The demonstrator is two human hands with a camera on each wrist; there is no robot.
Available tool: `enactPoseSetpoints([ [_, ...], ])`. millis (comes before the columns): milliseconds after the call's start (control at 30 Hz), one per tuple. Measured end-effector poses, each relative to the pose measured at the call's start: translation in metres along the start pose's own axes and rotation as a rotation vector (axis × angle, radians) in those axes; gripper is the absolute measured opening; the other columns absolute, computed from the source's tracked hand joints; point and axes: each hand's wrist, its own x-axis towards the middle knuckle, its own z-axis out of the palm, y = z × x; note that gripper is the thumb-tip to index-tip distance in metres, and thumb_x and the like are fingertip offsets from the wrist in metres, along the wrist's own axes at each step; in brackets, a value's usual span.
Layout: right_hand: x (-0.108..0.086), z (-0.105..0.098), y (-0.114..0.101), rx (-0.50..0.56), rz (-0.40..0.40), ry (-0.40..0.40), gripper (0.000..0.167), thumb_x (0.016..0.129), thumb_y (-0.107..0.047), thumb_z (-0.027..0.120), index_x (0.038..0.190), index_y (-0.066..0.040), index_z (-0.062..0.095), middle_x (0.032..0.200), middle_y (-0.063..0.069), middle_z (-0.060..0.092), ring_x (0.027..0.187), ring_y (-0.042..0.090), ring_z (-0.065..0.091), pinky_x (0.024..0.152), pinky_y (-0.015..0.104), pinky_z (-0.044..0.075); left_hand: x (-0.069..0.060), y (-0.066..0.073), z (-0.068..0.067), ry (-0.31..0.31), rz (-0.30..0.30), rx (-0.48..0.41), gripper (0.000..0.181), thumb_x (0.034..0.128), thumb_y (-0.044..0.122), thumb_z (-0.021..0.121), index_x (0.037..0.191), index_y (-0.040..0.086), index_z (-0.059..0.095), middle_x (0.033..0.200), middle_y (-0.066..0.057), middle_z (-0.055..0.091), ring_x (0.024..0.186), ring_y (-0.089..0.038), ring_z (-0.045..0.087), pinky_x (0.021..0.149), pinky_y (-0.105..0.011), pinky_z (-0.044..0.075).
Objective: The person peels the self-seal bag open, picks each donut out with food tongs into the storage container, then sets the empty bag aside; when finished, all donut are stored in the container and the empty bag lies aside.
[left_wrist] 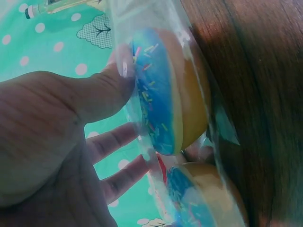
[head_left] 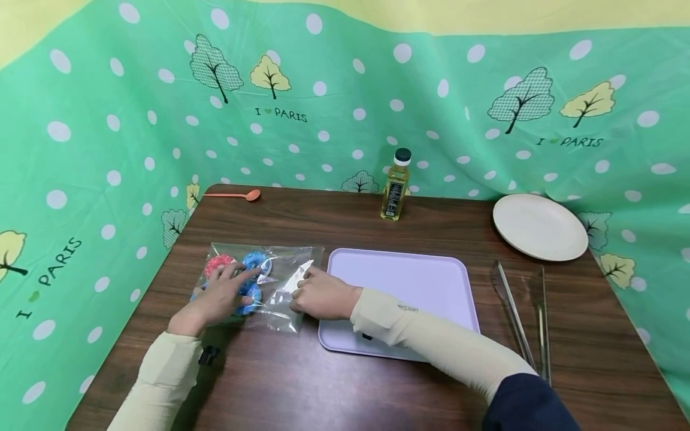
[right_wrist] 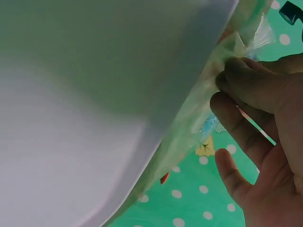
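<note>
A clear plastic bag (head_left: 283, 272) lies on the left of the table with toy-like donuts inside. A pink donut (head_left: 218, 261) is at the far left of the bag, a blue donut (head_left: 259, 260) beside it and another blue donut (head_left: 250, 299) nearer the front. My left hand (head_left: 215, 296) rests on the bag over the donuts, fingers spread. From the left wrist, its thumb touches the bag by a blue donut with sprinkles (left_wrist: 154, 92). With thumb and forefinger, my right hand (head_left: 326, 295) pinches the bag's right end, seen as crinkled film (right_wrist: 201, 101) in the right wrist view.
A lilac tray (head_left: 399, 269) lies under my right forearm. Metal tongs (head_left: 514, 314) and a white plate (head_left: 539, 227) are on the right. At the back stand an oil bottle (head_left: 395, 188) and, farther left, an orange spoon (head_left: 237, 194) lying flat.
</note>
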Motion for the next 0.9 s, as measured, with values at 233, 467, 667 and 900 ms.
enactPoseSetpoints([
  [233,-0.013,0.003,0.000,0.034,-0.004,0.015,0.019,0.096,-0.022,0.062,0.080,-0.031,0.068,0.084,-0.018,0.066,0.086,0.005,0.063,0.090,0.036,0.042,0.000,0.000,-0.004,-0.027,-0.003,-0.004,0.062,0.0970,0.025,0.069,0.153,0.021,0.043,0.152,-0.022,0.031,0.136,-0.055,0.021,0.086,-0.086,0.026],
  [467,-0.023,0.002,-0.004,0.061,0.003,0.037,0.016,0.095,-0.020,0.063,0.082,-0.029,0.068,0.088,-0.016,0.067,0.089,0.006,0.063,0.089,0.036,0.043,0.004,0.006,-0.010,-0.013,0.043,0.024,0.058,0.0950,0.029,0.072,0.147,0.015,0.052,0.148,-0.026,0.037,0.130,-0.056,0.031,0.088,-0.083,0.031],
  [667,-0.043,-0.004,-0.009,0.090,0.039,0.069,0.012,0.093,-0.021,0.066,0.084,-0.028,0.068,0.087,-0.015,0.067,0.090,0.006,0.063,0.093,0.037,0.043,0.007,0.005,0.000,0.042,0.088,0.014,0.052,0.0954,0.034,0.071,0.142,0.015,0.059,0.156,-0.023,0.034,0.138,-0.053,0.025,0.094,-0.086,0.017],
  [900,-0.090,-0.018,-0.012,0.233,0.169,0.112,0.006,0.092,-0.019,0.072,0.088,-0.024,0.071,0.085,-0.013,0.067,0.087,0.008,0.063,0.098,0.040,0.042,0.011,0.001,0.011,0.134,0.062,0.000,0.042,0.0964,0.039,0.068,0.131,0.015,0.069,0.155,-0.021,0.037,0.138,-0.052,0.026,0.095,-0.087,0.009],
])
